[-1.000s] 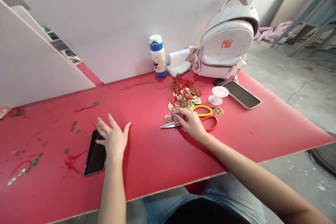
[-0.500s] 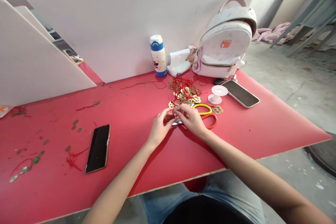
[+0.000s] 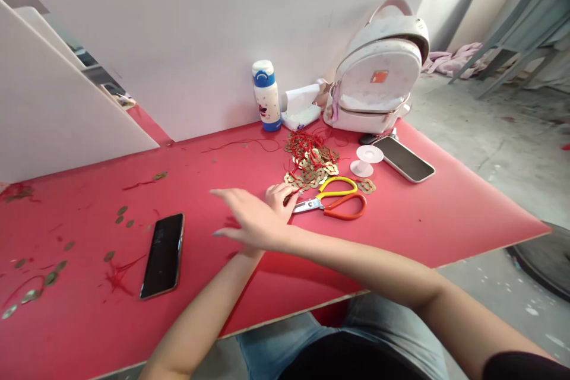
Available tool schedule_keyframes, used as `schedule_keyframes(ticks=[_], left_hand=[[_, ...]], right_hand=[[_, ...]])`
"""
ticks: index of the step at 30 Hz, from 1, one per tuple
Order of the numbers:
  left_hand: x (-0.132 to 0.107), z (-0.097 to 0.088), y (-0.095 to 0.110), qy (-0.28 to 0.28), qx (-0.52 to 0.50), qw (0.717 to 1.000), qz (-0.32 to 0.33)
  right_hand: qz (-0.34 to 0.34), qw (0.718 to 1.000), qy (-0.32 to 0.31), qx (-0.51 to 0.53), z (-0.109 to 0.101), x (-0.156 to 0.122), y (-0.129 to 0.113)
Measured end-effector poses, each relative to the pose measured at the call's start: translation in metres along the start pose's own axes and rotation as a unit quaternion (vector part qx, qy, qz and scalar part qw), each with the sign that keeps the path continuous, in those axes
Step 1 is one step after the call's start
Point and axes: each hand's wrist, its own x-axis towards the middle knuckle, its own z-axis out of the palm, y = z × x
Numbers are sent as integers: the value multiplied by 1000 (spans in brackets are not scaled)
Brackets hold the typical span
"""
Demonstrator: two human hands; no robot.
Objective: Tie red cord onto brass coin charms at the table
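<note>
My right hand (image 3: 252, 219) reaches across my left wrist in the air, fingers stretched out and thumb apart, with nothing in it. Behind it, my left hand (image 3: 280, 197) rests low over the table with its fingers curled, closed on a red cord (image 3: 298, 190) that shows at the fingertips; what lies under the fingers is mostly hidden. Scissors (image 3: 332, 198) with one yellow and one orange-red handle lie beside that hand, their blade tips close to it. Just beyond is a heap of brass coins (image 3: 312, 166) tied with red cords.
A white spool (image 3: 367, 160), a white phone (image 3: 406, 159), a bottle (image 3: 266, 95), a tissue pack (image 3: 301, 116) and a white backpack (image 3: 374, 80) stand or lie at the back right. Left are a dark phone (image 3: 162, 255) and loose coins (image 3: 50, 278) on the red table (image 3: 214, 314).
My right hand has left the fingers of my left hand and swung left across the left wrist, opening out. The scissors now show fully. My left hand has stayed nearly in place.
</note>
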Motion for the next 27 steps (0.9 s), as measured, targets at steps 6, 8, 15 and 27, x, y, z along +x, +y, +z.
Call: schedule_keyframes(ticks=[6, 8, 15, 27], left_hand=[[0, -10, 2, -35, -5, 997, 62], [0, -14, 4, -35, 2, 997, 66], [-3, -17, 6, -21, 9, 997, 71], [-3, -17, 7, -9, -7, 998, 55]], right_hand=[[149, 967, -188, 83, 76, 76, -22], [149, 972, -169, 68, 96, 87, -24], [97, 982, -162, -14, 123, 84, -21], [84, 980, -165, -67, 130, 83, -24]])
